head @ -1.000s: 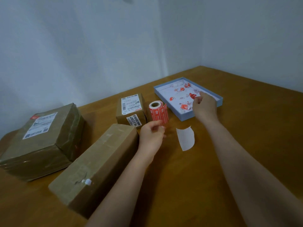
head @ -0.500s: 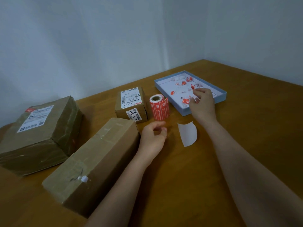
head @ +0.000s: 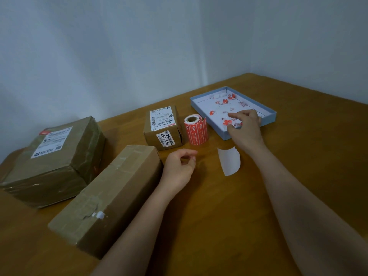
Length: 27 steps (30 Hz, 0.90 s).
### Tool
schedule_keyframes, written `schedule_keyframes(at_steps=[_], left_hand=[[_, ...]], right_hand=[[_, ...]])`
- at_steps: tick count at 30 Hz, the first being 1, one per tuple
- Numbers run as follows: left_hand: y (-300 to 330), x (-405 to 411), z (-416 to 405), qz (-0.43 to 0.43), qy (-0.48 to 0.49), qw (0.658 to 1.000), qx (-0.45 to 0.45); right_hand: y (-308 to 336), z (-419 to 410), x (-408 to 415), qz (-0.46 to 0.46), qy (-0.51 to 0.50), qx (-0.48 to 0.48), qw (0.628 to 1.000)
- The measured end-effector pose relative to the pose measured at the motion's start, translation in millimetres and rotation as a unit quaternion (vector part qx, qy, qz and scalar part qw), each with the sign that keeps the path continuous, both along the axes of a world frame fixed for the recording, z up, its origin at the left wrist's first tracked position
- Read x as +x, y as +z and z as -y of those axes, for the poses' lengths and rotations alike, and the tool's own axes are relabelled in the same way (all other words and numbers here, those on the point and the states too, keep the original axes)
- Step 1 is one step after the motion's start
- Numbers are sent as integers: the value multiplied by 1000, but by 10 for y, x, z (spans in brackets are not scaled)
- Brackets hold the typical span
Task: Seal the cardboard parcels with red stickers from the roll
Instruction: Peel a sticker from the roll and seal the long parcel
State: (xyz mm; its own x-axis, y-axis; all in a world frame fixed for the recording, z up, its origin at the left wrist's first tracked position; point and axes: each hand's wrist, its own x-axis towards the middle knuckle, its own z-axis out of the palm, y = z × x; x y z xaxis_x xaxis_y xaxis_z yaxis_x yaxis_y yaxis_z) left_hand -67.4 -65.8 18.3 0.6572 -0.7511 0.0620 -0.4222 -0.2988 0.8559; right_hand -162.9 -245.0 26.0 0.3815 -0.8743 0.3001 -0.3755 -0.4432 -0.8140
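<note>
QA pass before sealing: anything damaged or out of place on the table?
Yes. The long parcel has torn, wrinkled tape with a white scrap at its near end. A loose white backing sheet lies curled on the table. The blue tray holds crumpled red sticker scraps.

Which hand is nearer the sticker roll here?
Left, narrowly. The left hand hovers just in front of the sticker roll, not touching it. The right hand is off to its right, reaching into the blue tray.
</note>
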Motion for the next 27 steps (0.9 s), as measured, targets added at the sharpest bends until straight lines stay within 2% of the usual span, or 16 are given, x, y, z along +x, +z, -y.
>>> schedule_keyframes(at_steps=[5, 10, 13, 15, 17, 22, 27], left_hand=[[-5, -46, 89, 88, 16, 996, -6], [72, -101, 271, 201, 49, 977, -45], [175, -74, 435, 204, 49, 977, -40], [227, -40, 553, 187, 49, 981, -17], [251, 6, 662, 167, 39, 985, 8], [312, 84, 805, 186, 50, 981, 28], [317, 91, 782, 202, 60, 977, 27]], right_hand=[[39, -176, -36, -29, 62, 15, 998], [4, -328, -111, -102, 129, 55, 985], [-16, -365, -98, -183, 145, 62, 970], [-47, -338, -92, -242, 125, 13, 962], [-78, -296, -106, -262, 89, -35, 960], [-44, -261, -103, -103, 59, -22, 993], [-2, -317, -87, -20, 108, -23, 994]])
